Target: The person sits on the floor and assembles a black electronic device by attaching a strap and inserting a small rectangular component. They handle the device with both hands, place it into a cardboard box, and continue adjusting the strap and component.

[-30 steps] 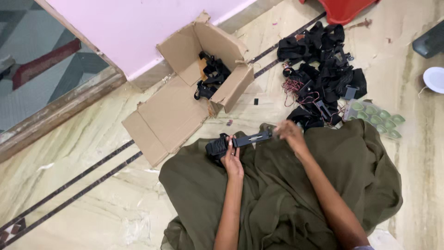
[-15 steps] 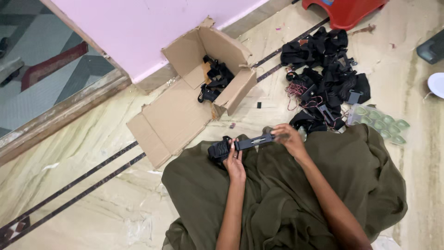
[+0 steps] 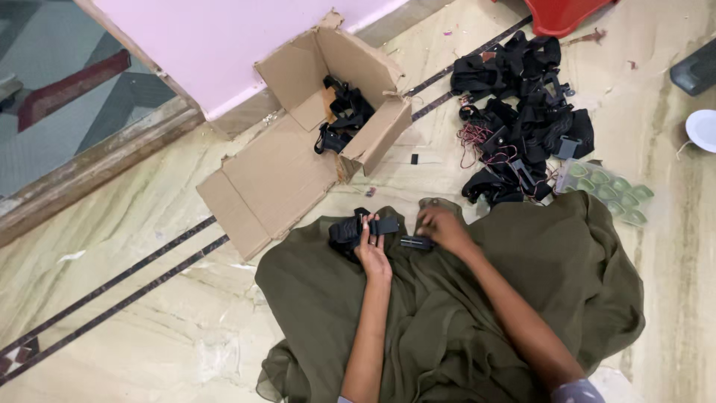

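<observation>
My left hand (image 3: 371,250) grips a black strap assembly (image 3: 350,230) at the front edge of the olive-green cloth (image 3: 447,313) over my lap. Its thumb presses on the flat black band (image 3: 385,225) that sticks out to the right. My right hand (image 3: 441,227) is closed over a small black bar-shaped part (image 3: 415,242) just right of the left hand. The two black pieces sit a little apart.
An opened cardboard box (image 3: 328,89) with black straps inside (image 3: 339,119) lies ahead by the pink wall. A heap of black straps and red wires (image 3: 518,119) is at the right, beside a clear tray of green pieces (image 3: 608,190). A red stool (image 3: 559,13) stands beyond, and a white dish (image 3: 701,128) at far right.
The long black piece that both hands held stretched between them is now shorter. My right hand has come down and left with a small black part, closer to my left hand.
</observation>
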